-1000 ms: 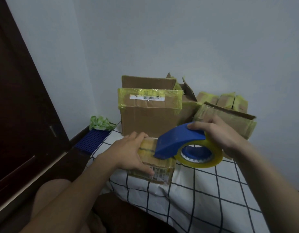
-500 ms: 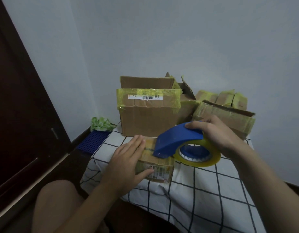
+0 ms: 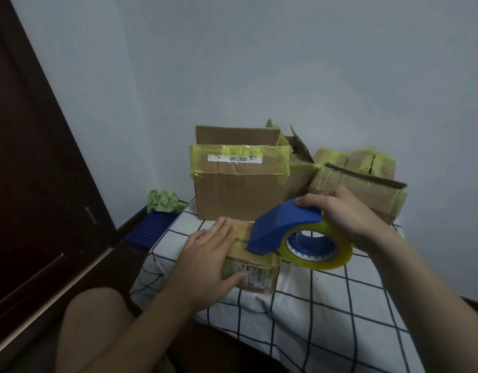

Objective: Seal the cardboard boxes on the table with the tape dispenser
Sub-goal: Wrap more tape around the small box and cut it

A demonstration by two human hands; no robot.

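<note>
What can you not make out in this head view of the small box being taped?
Head view: top seam of the small box, covered by the left hand and tape dispenser.
Its front label print: too small to read.
Inside of the large box: hidden by its own front wall.

The left grip (image 3: 205, 262) lies flat, fingers straight; the right grip (image 3: 348, 211) is curled, palm down.

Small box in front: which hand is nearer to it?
Left. The left hand rests on the small box, fingers flat on top, thumb on its front. The right hand is up and right of it, gripping the tape dispenser.
</note>
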